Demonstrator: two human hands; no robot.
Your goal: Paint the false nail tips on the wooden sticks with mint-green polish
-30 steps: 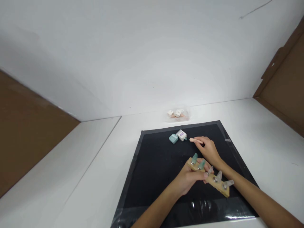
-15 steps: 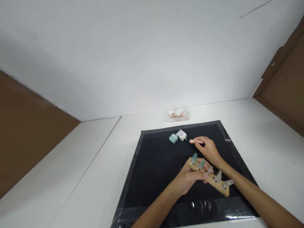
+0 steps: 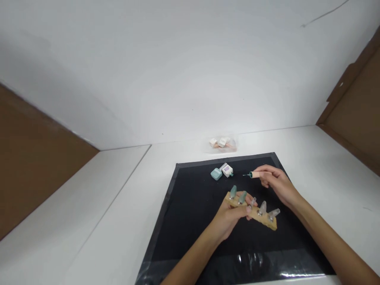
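Note:
My left hand [image 3: 228, 217] grips a wooden nail stand [image 3: 255, 215] above the black mat. Several false nails stand along it: two are painted green, such as the green false nail [image 3: 233, 192] at the left end, and the others are clear, such as the clear false nail [image 3: 274, 214] at the right end. In my right hand [image 3: 277, 182] is a nail polish brush [image 3: 257, 174] with a pale pink handle; its green-coated tip points left. The white nail polish bottle [image 3: 227, 170] lies on its side, its green neck uncapped, beside a green square piece [image 3: 216, 173].
A black mat [image 3: 184, 213] covers part of the white table [image 3: 118, 221]. Behind it, a clear plastic box [image 3: 222, 149] holds white bottles with pink handles. Brown panels [image 3: 35, 166] stand at both sides before a white wall.
My right hand has moved right, drawing the brush out of the bottle neck, so its green tip now shows. My left hand and the nail stand have shifted slightly up and left.

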